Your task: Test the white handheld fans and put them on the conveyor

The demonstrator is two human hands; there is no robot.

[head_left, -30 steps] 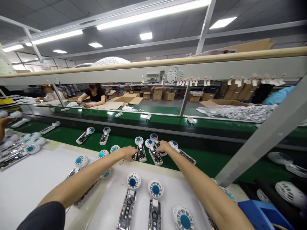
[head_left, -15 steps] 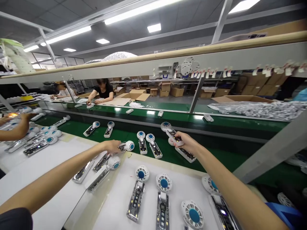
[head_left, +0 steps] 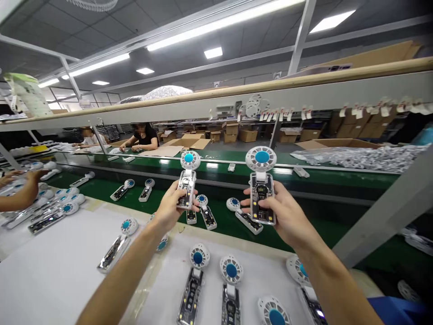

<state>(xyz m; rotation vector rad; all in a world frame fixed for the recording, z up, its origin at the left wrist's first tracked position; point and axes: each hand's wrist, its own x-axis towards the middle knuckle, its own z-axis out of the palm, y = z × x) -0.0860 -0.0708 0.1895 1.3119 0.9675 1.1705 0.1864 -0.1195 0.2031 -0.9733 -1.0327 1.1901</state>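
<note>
My left hand (head_left: 172,205) is wrapped round a small fan-like device (head_left: 186,187) held upright. It has a round white slotted head with a blue centre and a body with a bare circuit board. In my right hand (head_left: 284,210) a second device of this kind (head_left: 261,194) is raised upright, board side towards me, with my thumb pressed on the board. Behind my hands, more such devices lie on the green conveyor belt, one of them (head_left: 248,221) just below my right hand's device. Several others, such as this one (head_left: 231,289), rest on the white worktop (head_left: 162,289).
A grey metal post (head_left: 382,198) slants up on the right. Across the view runs a shelf beam (head_left: 189,106). At far left a co-worker's hands (head_left: 29,187) are among piled devices; two people sit beyond the belt (head_left: 101,180). Bagged white parts (head_left: 365,158) lie at back right.
Both hands have lifted a device each, from low at the belt and its near edge, to upright in front of me. My left hand has moved right. The view has shifted slightly.
</note>
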